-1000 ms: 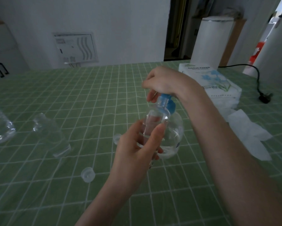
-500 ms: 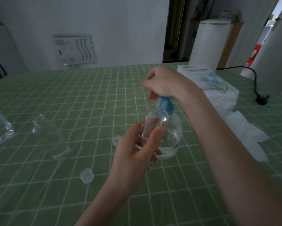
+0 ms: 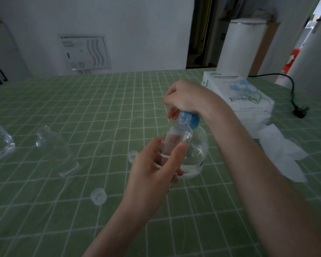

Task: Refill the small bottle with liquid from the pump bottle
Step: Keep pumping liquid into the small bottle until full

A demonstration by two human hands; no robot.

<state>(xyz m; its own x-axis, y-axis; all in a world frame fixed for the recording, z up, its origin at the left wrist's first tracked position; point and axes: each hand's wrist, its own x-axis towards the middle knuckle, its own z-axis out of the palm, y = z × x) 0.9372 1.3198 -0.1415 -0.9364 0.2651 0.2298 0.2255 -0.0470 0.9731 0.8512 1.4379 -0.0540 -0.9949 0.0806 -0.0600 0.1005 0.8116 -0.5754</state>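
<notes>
Filling looks partly done: fingers of the left hand point(image 3: 148, 171) grip the small bottle point(image 3: 176, 139), liquid low inside; right hand point(image 3: 185, 97) fingers curl over the head of the pump bottle point(image 3: 200, 149).

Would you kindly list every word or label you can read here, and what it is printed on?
"TISSUE PAPER": on the tissue pack.
Smaller print on its side: too blurred.
Blue mark on the pump bottle: unreadable.
Wall panel markings: unreadable.
</notes>
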